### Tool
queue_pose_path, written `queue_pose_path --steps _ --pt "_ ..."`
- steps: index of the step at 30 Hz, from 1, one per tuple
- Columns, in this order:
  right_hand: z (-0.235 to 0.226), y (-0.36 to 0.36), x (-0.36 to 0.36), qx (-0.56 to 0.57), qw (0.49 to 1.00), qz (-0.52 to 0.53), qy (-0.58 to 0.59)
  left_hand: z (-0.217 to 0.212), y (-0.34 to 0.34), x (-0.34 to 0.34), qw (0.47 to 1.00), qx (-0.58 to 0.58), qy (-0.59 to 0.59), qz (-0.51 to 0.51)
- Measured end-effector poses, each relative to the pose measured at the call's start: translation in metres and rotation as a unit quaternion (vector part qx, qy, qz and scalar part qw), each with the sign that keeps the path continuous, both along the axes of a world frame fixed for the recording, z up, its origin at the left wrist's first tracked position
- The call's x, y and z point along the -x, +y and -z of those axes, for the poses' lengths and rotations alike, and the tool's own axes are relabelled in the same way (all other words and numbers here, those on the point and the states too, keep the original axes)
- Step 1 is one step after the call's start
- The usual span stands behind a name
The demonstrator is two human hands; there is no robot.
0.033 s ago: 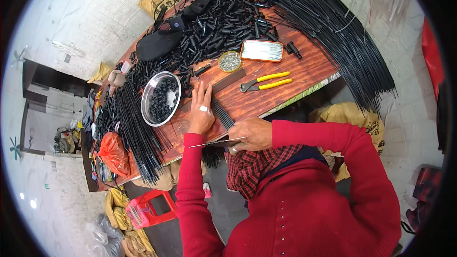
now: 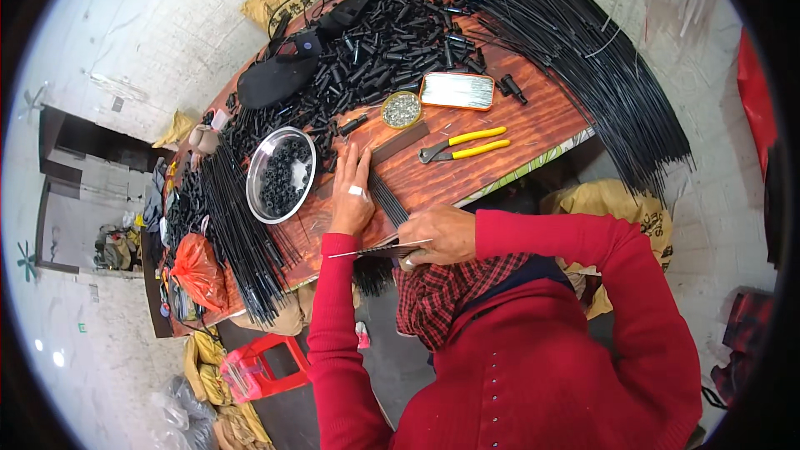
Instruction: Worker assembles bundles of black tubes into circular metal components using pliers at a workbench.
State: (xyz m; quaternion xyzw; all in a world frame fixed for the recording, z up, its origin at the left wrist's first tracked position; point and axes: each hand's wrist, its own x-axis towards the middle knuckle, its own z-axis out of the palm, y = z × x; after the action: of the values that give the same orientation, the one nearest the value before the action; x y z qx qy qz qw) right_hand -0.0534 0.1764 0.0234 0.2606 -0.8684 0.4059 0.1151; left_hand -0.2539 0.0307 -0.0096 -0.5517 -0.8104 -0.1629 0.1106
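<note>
My left hand (image 2: 353,196) lies with its fingers stretched out over a brown wooden bar (image 2: 398,143) on the table; a white wrap circles one finger. A row of thin black rods (image 2: 387,200) runs from the bar toward my right hand (image 2: 442,235). That hand is closed around the near ends of the rods, its fingertips partly hidden. A thin, dark, straight strip (image 2: 367,250) crosses beneath it at the table's near edge and reaches over my left sleeve; I cannot tell its kind. Right of the bar lie end-cutting pliers (image 2: 467,143) with yellow handles.
Behind the bar stand a round tin (image 2: 402,109) of small metal bits and a tray (image 2: 457,90) of thin white pins. A steel bowl (image 2: 256,168) holds black rings. Black tubular parts (image 2: 392,33) heap behind; long black rods (image 2: 600,75) overhang the right edge. A red stool (image 2: 279,367) stands below.
</note>
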Motion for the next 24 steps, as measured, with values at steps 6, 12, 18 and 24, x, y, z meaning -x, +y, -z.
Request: queue_pose_path --steps 6,12,18,24 --pt "-0.059 0.028 0.014 0.022 0.998 -0.007 -0.065 0.011 0.011 0.025 0.990 -0.123 0.000 0.075" --pt "-0.188 0.067 0.031 -0.035 0.998 -0.021 -0.052 0.020 -0.020 0.022 0.973 -0.199 -0.114 0.002" --pt "-0.218 0.085 0.031 0.126 0.985 -0.028 -0.118 -0.055 0.002 -0.155 0.879 -0.022 -0.439 0.186" --pt "-0.172 0.076 0.038 0.114 0.964 -0.039 -0.238 -0.042 -0.033 -0.208 0.695 0.082 -0.682 0.211"
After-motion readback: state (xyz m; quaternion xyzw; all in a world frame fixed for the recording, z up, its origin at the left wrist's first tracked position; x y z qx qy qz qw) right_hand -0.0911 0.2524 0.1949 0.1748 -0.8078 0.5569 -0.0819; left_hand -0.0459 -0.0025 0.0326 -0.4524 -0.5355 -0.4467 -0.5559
